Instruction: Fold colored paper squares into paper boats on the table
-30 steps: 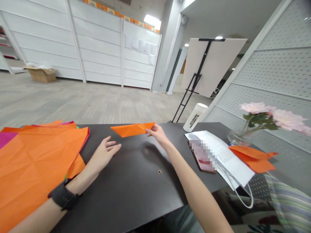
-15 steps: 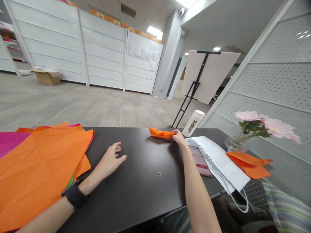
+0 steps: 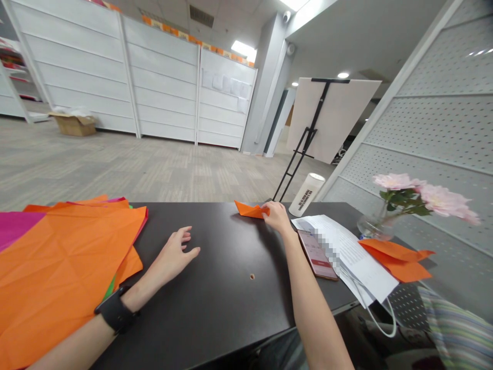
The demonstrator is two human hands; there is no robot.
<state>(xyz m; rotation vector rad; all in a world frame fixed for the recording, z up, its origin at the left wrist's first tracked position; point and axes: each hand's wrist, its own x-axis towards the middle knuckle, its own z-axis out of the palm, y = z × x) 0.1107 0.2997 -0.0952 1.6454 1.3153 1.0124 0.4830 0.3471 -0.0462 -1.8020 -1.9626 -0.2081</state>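
Near the far edge of the dark table (image 3: 231, 293) rests an orange folded paper boat (image 3: 248, 210). My right hand (image 3: 278, 217) has its fingers closed on the boat's right part and hides that end. My left hand (image 3: 175, 254) is held over the table with fingers apart and holds nothing. A black band (image 3: 117, 311) is on the left wrist. To the left of that hand, a pile of large orange paper sheets (image 3: 77, 257) covers the table's left side, with magenta and green edges showing.
Right of my right arm lie a phone (image 3: 318, 259) and printed white paper (image 3: 346, 252). A white canister (image 3: 307, 195) stands at the far edge. Pink flowers in a glass vase (image 3: 375, 226) and another folded orange paper (image 3: 400, 262) are at the right, beside a perforated panel (image 3: 435, 128).
My right hand has shifted slightly left along the boat and now covers more of its right end. My left hand stays nearly in place, still with its fingers apart.
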